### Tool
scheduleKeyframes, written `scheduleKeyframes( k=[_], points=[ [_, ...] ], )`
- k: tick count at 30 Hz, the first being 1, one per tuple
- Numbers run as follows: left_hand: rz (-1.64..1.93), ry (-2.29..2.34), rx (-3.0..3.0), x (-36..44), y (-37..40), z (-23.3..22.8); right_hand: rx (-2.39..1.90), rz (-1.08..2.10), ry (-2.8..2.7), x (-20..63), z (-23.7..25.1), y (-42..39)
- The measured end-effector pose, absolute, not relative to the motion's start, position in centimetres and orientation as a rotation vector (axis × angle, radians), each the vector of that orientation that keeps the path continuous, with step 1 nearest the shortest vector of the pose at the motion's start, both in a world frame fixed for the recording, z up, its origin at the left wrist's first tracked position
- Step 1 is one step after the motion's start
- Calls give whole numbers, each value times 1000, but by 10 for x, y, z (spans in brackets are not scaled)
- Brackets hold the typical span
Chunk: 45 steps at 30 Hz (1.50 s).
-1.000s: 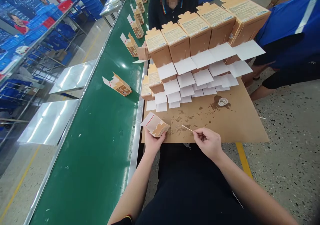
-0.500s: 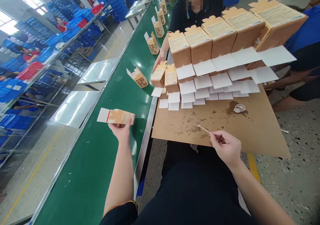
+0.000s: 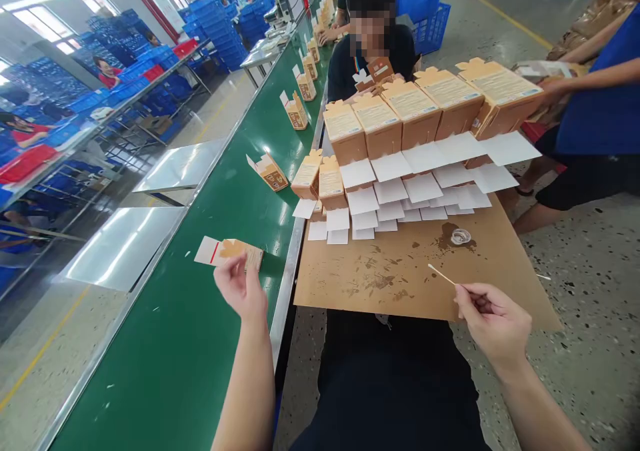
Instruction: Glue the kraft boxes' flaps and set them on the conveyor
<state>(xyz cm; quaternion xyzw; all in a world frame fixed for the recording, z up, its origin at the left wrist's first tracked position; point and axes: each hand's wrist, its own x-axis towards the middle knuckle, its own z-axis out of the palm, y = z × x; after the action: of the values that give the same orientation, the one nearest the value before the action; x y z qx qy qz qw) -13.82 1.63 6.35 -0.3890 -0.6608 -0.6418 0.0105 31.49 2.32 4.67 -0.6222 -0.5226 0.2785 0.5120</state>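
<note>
My left hand (image 3: 241, 285) is over the green conveyor belt, fingers loosely curled and thumb apart, holding nothing. Just beyond it a tan carton (image 3: 246, 247) lies on its side on the belt, its white flap pointing left; my fingers partly cover it. Between thumb and fingers, my right hand (image 3: 493, 321) pinches a cotton swab (image 3: 442, 275), its tip pointing up and left over the brown cardboard sheet (image 3: 340, 291). A small clear round dish (image 3: 461, 237) sits on a wet patch of that sheet.
Stacked tan cartons (image 3: 367, 127) with white flaps hanging out stand at the sheet's far side. More cartons (image 3: 270, 171) line the green belt (image 3: 165, 344). A co-worker (image 3: 340, 64) sits opposite, holding a carton; another person in blue (image 3: 600, 104) stands at right. A second swab (image 3: 543, 277) lies at the right edge.
My left hand has let go of the carton, which now rests on the belt. My right hand has shifted right and down with the swab. The co-worker opposite now holds a carton up.
</note>
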Motion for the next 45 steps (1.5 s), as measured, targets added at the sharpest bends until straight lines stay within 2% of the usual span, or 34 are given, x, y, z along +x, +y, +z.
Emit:
scheduleKeyframes(
  k=[3, 6, 11, 16, 21, 24, 27, 32, 37, 45],
  points=[
    [-2106, -2126, -1341, -142, 107, 103, -1456, 700, -1248, 311, 53, 25],
    [-1975, -2571, -1509, -145, 198, 131, -1437, 694, -1249, 307, 54, 26],
    [-1649, -3123, -1469, -123, 266, 132, -1428, 643, -1277, 307, 49, 21],
    [-1819, -3094, -1489, -126, 229, 122, -1432, 644, -1239, 313, 46, 20],
    [-2617, -2632, -1337, -155, 120, 109, -1434, 607, -1256, 321, 47, 21],
    [-2851, -2534, -1395, -145, 52, 94, -1401, 608, -1292, 315, 52, 20],
    [-2852, -2579, -1286, -107, 17, 75, -1325, 653, -1396, 297, 53, 19],
    [-2698, -2606, -1276, -49, 32, 43, -1183, 781, -1616, 246, 31, 20],
    [-2583, -2749, -1200, -41, 39, 28, -1123, 820, -1789, 202, 6, 27],
    [-2583, -2745, -1285, -42, 37, 27, -1090, 892, -2007, 179, -2, 45]
  ],
)
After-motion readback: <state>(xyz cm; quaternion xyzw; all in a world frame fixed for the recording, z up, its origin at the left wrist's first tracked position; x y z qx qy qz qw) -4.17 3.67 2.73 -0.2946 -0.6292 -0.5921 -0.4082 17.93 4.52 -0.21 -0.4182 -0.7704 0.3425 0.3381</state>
